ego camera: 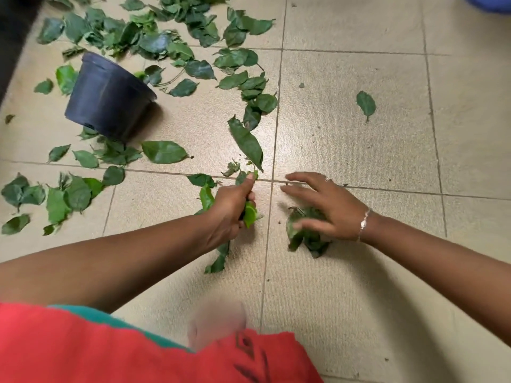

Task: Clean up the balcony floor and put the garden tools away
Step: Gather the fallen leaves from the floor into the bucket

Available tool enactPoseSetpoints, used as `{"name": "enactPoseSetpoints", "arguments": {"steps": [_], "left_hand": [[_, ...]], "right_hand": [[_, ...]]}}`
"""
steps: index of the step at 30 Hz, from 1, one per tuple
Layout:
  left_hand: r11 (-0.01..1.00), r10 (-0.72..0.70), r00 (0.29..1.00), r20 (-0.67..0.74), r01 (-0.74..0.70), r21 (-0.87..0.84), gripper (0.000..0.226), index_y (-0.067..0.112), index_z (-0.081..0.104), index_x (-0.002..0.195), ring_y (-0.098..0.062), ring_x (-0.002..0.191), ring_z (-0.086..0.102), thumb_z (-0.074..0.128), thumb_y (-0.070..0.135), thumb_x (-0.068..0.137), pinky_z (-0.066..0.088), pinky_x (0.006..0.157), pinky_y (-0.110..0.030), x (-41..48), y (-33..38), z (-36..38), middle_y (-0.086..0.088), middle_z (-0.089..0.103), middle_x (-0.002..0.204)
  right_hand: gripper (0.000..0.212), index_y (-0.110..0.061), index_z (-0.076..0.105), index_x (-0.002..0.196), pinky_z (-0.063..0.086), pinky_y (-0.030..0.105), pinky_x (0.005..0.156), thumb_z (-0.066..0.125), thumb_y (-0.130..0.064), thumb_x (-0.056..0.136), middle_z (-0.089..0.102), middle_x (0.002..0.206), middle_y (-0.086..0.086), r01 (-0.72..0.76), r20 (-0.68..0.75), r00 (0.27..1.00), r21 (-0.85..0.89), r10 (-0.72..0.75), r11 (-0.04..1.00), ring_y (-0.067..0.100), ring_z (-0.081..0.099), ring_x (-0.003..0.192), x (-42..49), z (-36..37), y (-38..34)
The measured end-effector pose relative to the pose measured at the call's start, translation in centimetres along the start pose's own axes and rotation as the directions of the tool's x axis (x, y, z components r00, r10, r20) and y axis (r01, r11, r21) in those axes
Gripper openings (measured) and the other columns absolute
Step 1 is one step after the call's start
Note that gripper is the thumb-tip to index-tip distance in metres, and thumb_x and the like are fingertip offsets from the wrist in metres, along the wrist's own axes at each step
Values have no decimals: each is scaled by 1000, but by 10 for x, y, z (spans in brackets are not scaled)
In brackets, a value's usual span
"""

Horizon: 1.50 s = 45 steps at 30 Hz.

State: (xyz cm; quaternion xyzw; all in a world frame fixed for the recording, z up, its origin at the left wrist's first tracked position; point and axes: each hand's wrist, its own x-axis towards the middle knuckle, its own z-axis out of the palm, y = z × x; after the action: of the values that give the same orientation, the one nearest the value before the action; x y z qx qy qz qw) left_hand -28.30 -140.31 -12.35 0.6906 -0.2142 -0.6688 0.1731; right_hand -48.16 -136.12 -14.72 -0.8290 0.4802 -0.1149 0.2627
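Most of the leaves (154,42) are still loose on the floor (359,299), so the clean-up looks barely begun. The thickest scatter lies well beyond the left hand (229,208) and off to its outer side. A few more lie just ahead of its knuckles and under its wrist.

That hand is curled tight round a small bunch (250,215) of leaves. The right hand (323,214) is spread flat with straight fingers and holds nothing. Its palm is over a small pile (309,241), though blur hides whether it presses down. A lone leaf (365,102) lies well ahead of it.

A black pot (107,98) lies tipped over, far beyond the left hand, among the leaves. No garden tools show, so putting them away appears not yet started. A blue object (489,2) sits at the far corner past the right hand.
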Motion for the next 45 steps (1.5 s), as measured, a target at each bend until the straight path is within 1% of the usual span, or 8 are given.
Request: {"name": "enactPoseSetpoints", "arguments": {"steps": [5,9,12,20,27,34,37,45], "left_hand": [[999,-28,995,94,24,47,29,13,57,73,-7,36,39,50,28,97,25,42,-19,5,0,1,6,51,43],[997,-70,978,195,60,57,25,6,59,85,-7,34,44,40,14,99,23,26,-14,-3,2,1,0,58,50],[995,-102,967,233,101,19,23,3,57,90,-11,38,57,37,9,99,25,27,-14,-7,2,-1,-6,66,58],[995,-77,935,347,95,-36,47,10,59,85,-10,36,52,37,50,97,29,31,-14,-11,7,1,-4,62,58],[982,-35,956,293,87,-166,48,12,54,68,-10,33,45,49,55,89,33,31,-13,13,42,-13,0,50,46],[855,-91,934,346,252,-453,38,9,65,74,-21,69,63,59,44,88,52,77,-33,34,47,-24,-7,65,70],[889,-87,936,340,227,-397,45,14,61,72,-14,61,56,56,57,84,45,59,-25,40,44,-21,-2,56,69],[942,-24,941,337,134,-308,35,13,56,70,-13,46,52,45,32,97,39,43,-18,37,33,-45,-2,56,59]], "right_hand": [[67,-36,27,144,7,65,108,29,-67,85,18,154,9,306,381,907,-297,-182,905,42,12,140,-38,28,10],[34,-26,59,122,43,35,102,35,-28,99,50,137,-2,322,133,943,-119,-306,939,16,36,133,-49,37,16],[33,-12,73,95,59,34,68,79,-6,63,70,104,4,208,-31,977,-83,-212,974,23,67,97,-41,33,11],[17,-1,74,83,41,3,69,74,7,67,57,84,-2,-287,-237,859,510,453,811,4,53,75,35,9,-36],[14,-12,71,69,37,26,63,62,-6,59,67,63,1,-84,-393,914,63,102,995,25,60,68,100,4,-49],[51,-5,64,102,55,39,52,29,-16,67,64,112,17,123,-185,976,33,-115,992,34,67,77,113,-1,-57],[43,-22,43,110,35,22,37,49,-3,71,40,130,5,58,-220,975,87,-38,994,22,53,54,112,10,-60],[61,-26,27,132,36,42,88,53,-33,78,65,111,7,47,-136,989,-20,-50,999,26,64,91,128,6,-64]]}}
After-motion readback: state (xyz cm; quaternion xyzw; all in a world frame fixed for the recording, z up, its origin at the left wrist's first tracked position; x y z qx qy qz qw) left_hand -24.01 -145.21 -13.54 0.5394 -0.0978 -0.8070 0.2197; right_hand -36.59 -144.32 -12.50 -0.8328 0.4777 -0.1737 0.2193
